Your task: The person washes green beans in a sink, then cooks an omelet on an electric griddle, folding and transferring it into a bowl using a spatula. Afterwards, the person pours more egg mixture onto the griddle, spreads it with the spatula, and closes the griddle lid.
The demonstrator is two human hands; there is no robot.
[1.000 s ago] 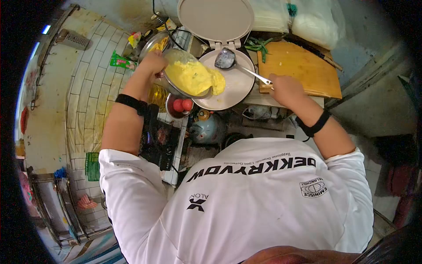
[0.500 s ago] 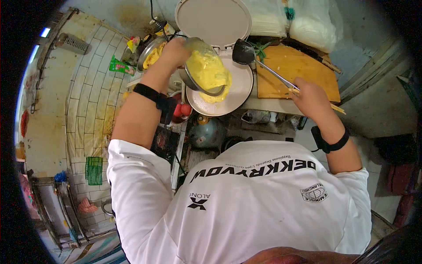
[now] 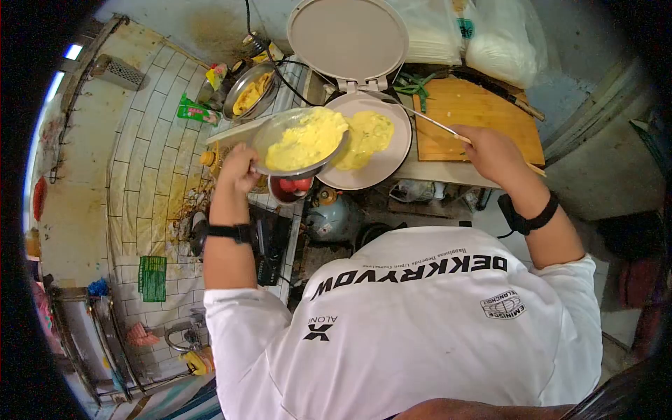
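My left hand [image 3: 240, 168] grips the left rim of a metal bowl [image 3: 262, 136], which holds yellow batter [image 3: 304, 143] and tilts over the left part of a round electric griddle [image 3: 343, 180]. A pool of the same batter [image 3: 369, 138] lies on the griddle's pale plate. The griddle's lid [image 3: 348, 35] stands raised behind it. My right hand [image 3: 493, 154] is closed around the handle of a spatula [image 3: 435, 123], its dark head seen nearly edge-on above the plate's far side. Chopsticks [image 3: 536, 170] stick out behind the same hand.
A wooden cutting board [image 3: 476, 115] lies right of the griddle, with green leaves [image 3: 413, 87] beside it. Plastic bags [image 3: 500, 45] sit behind. At the left are a metal bowl of browned food [image 3: 250, 91] and a green packet [image 3: 196, 110]. Red items fill a small bowl [image 3: 288, 190] in front.
The bowl has moved left and tipped back from steep towards level. More batter now lies on the plate. The spatula's head has turned from face-on to edge-on.
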